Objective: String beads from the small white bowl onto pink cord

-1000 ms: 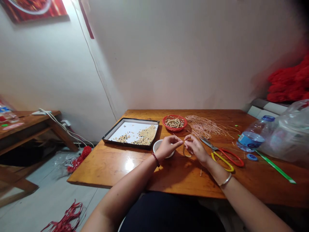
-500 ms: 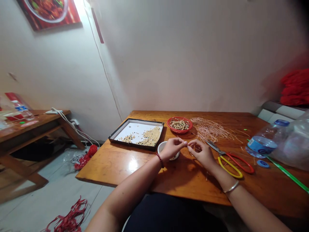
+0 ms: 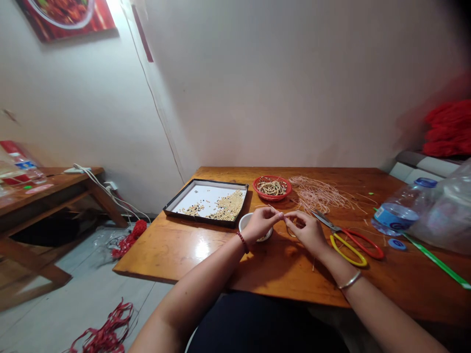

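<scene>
My left hand [image 3: 259, 225] and my right hand [image 3: 306, 234] meet fingertip to fingertip above the wooden table, both pinching a thin pale cord [image 3: 313, 264]. One stretch of it shows above the left fingers, and a tail dangles under the right palm. What lies right between the fingertips is too small to make out. Behind my left wrist stands a white bowl [image 3: 244, 221], partly covered by the hand. A red basket [image 3: 273, 197] of beaded strings sits just beyond. To the right lie scissors [image 3: 340, 233] with one yellow and one red handle.
Left on the table [image 3: 158, 260] is a shallow black-edged tray [image 3: 200, 192] of small beads. A heap of pale cords [image 3: 320, 194] lies at the back. At right are a water bottle [image 3: 399, 211], its blue cap [image 3: 397, 244], a green strip [image 3: 436, 262] and a plastic bag [image 3: 447, 215].
Both hands stay pinched together, with only slight shifts of the fingers. The whole view has moved a little, so things appear slightly further left and up.
</scene>
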Demonstrator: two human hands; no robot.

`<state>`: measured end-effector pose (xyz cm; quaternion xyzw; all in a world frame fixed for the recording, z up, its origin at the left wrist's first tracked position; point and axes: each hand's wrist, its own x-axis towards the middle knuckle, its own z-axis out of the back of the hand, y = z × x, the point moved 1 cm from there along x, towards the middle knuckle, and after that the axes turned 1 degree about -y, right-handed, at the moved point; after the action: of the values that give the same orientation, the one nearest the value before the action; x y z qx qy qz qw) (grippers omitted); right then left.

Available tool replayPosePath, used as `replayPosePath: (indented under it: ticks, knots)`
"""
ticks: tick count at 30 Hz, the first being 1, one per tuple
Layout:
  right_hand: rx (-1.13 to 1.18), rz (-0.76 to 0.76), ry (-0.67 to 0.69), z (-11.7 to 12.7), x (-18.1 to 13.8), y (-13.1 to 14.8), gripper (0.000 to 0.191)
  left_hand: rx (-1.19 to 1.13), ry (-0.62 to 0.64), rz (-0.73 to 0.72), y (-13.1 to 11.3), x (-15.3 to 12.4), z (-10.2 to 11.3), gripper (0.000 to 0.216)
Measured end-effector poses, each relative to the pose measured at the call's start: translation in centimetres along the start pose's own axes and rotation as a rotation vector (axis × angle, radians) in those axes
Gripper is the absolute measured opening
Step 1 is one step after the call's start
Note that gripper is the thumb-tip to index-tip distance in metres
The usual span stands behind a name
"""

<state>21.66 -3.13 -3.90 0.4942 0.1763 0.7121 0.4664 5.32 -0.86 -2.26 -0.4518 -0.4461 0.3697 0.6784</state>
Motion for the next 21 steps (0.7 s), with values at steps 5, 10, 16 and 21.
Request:
replayPosePath:
  ticks: [5,10,16,21]
  knots:
    - [0.199,-0.108,0.042,-0.19,0.42,-0.25,0.024,0.016,-0.009,0.015,0.01,-0.04,-0.02,0.042]
    - [0.392,-0.176,0.027,-0.07,0.87,0.02,0.023,0.035,-0.016,-0.006,-0.13,-0.05,-0.07,0.041]
    - [0.577,-0.359,0.1,0.03,0.9,0.06,0.031,0.004,-0.023,-0.026,0.09,0.09,-0.07,0.039]
    - [0.566,-0.369,0.124,0.11,0.94,0.38,0.034,-0.054,-0.031,-0.017,-0.13,0.08,-0.17,0.037]
